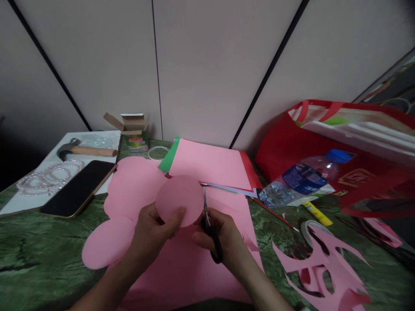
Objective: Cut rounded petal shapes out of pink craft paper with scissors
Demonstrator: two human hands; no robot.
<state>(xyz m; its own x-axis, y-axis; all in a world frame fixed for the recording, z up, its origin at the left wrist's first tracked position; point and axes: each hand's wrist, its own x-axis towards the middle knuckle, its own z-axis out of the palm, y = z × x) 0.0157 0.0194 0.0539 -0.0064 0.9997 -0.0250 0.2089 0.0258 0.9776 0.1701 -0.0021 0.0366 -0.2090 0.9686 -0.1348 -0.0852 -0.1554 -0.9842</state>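
My left hand (158,233) pinches a round pink paper disc (180,196) by its lower edge, thumb on top. My right hand (222,235) is closed round the black handles of a pair of scissors (212,235). The scissors' blades point up along the disc's right edge; I cannot tell whether they touch it. Below both hands lies a large pink sheet (194,276). To the left of it, several pink paper circles (108,242) overlap on the green table.
Stacked coloured paper (210,164), a small opened box (136,138) and a white ring stand behind. At left are a hammer (87,149), a bead string (48,177) and a phone (79,188). Paper scraps (327,268), a bottle (301,179), a yellow tube (317,214) and a red bag (279,147) are right.
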